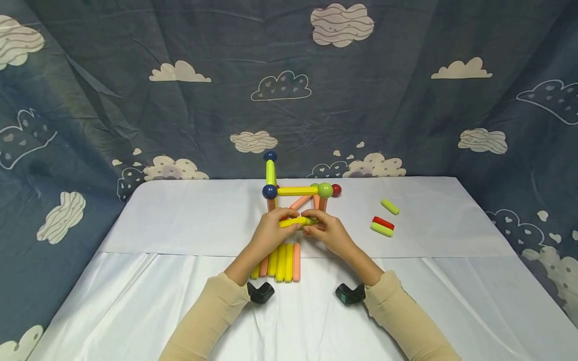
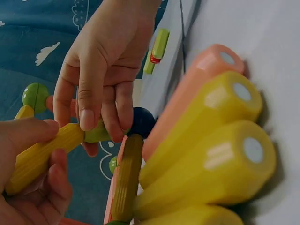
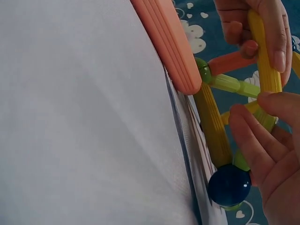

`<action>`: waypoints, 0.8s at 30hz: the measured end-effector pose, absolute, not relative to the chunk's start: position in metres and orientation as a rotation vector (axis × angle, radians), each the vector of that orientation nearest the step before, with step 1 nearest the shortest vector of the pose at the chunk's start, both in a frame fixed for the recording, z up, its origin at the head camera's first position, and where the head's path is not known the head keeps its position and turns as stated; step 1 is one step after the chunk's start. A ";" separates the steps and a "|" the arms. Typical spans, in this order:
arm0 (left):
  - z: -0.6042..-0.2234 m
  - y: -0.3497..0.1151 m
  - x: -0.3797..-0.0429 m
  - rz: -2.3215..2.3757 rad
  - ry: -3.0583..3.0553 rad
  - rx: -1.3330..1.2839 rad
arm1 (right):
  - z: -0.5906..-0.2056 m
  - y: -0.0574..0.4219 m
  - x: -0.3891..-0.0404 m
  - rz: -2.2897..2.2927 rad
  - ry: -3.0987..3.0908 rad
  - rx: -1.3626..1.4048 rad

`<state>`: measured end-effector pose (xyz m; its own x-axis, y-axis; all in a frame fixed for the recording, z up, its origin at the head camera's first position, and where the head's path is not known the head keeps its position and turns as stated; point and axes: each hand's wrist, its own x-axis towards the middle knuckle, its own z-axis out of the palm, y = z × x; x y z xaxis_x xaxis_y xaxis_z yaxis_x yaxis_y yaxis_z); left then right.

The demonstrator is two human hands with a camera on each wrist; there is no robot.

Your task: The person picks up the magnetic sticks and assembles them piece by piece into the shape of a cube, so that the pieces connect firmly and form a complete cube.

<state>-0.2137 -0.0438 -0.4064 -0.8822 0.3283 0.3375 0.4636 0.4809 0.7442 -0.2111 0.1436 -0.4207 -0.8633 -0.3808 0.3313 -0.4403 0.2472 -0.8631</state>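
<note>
A dark cloud-print backdrop [image 1: 379,115] rises behind a table draped in white cloth [image 1: 135,225], where the head view shows a person's left hand [image 1: 273,228] and right hand [image 1: 331,231] meeting before a frame of rods and balls [image 1: 298,191]. The left hand grips a yellow stick [image 1: 291,222] between the frame and a row of yellow and salmon sticks [image 1: 281,265], laid side by side, probably for easy reach; three short sticks [image 1: 382,229] lie off to the right. The yellow stick's long axis runs crosswise before the person, its far end pointing toward the right hand. In the left wrist view, the left thumb and curled fingers close around the yellow stick, leaving its tip free, while the right hand pinches a light-green stick [image 2: 96,133], apparently to line the ends up. In the right wrist view, the yellow stick's end points at the right thumb, above a dark blue ball [image 3: 229,186]; whether the two sticks are joined cannot be told.
</note>
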 end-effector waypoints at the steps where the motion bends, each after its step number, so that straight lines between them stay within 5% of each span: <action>1: -0.405 -0.044 -0.214 -1.384 -2.569 -0.674 | -0.423 0.144 -0.213 1.706 -2.446 0.797; 9: -0.400 -0.048 -0.212 -1.549 -2.451 -0.661 | -0.432 0.141 -0.220 1.633 -2.469 0.783; 24: -0.375 -0.079 -0.219 -0.929 -2.405 -0.650 | -0.428 0.127 -0.221 1.536 -2.440 0.631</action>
